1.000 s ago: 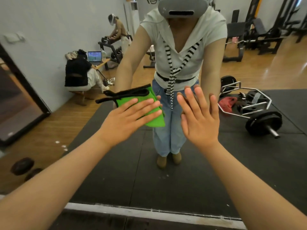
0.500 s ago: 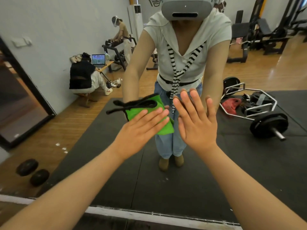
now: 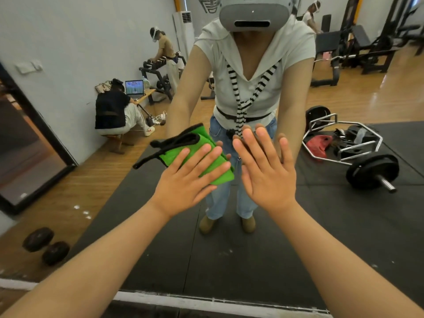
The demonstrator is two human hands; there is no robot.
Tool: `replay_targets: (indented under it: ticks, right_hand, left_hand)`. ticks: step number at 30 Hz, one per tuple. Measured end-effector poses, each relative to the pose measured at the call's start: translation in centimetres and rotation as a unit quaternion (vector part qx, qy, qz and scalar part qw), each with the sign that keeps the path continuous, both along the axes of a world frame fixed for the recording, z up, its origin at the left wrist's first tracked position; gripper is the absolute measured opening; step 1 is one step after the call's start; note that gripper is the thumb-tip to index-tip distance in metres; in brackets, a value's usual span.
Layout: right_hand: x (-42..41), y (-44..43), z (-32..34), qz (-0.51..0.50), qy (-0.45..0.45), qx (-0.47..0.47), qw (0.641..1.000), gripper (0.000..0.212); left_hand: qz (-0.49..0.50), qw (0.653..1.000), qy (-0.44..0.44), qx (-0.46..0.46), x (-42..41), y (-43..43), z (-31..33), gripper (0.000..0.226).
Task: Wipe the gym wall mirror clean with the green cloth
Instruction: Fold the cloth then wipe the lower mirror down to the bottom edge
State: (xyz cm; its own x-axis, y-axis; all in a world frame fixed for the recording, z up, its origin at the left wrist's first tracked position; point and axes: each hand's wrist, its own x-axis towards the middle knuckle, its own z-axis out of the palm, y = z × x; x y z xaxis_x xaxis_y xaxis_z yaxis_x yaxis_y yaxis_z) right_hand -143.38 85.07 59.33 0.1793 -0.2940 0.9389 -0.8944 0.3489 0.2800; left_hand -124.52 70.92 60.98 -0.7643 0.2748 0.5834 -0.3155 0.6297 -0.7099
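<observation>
Left hand [image 3: 183, 182]: centre of the frame, fingers straight and spread, palm pressing the green cloth [image 3: 195, 140] flat against the mirror [image 3: 229, 260]. No finger curls round the cloth. The cloth is folded and edged with black trim, and it projects above and to the right of the fingers.

Right hand [image 3: 268, 173]: just right of the cloth, fingers straight and spread, palm toward the glass, holding nothing. Contact with the cloth cannot be determined.

Reflected in the mirror: a barbell [image 3: 371, 172] at right, two dumbbells [image 3: 46, 245] at lower left, a laptop [image 3: 134, 87] at upper left.
</observation>
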Motion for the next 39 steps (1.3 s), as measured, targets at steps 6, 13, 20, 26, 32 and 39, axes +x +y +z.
replay_targets:
  ticks: [6,13,20,26,32,39]
  right_hand:
    - [0.0,-0.1,0.0,-0.003,-0.003,-0.003,1.000,0.058]
    - [0.0,0.0,0.0,-0.021,-0.002,-0.001,1.000,0.060]
    - [2.2,0.5,0.6,-0.025,-0.082,0.021,0.996,0.057]
    - [7.2,1.5,0.9,0.021,-0.251,0.033,0.967,0.060]
    - [9.5,3.1,0.2,-0.025,-0.327,0.063,0.943,0.061]
    - [17.1,-2.0,-1.1,0.006,-0.406,0.042,0.913,0.063]
  left_hand:
    - [-0.049,0.981,-0.147,-0.120,2.5,-2.3,1.1,0.063]
    - [-0.037,0.996,-0.007,-0.076,3.3,-3.6,7.2,0.071]
    - [-0.081,0.995,0.041,-0.032,3.9,-4.2,3.8,0.069]
    - [-0.066,0.987,-0.107,-0.095,8.2,-7.7,-0.6,0.090]
    - [-0.088,0.977,-0.153,-0.117,11.0,-10.4,1.9,0.079]
    - [-0.057,0.997,0.048,0.018,15.0,-12.5,8.2,0.067]
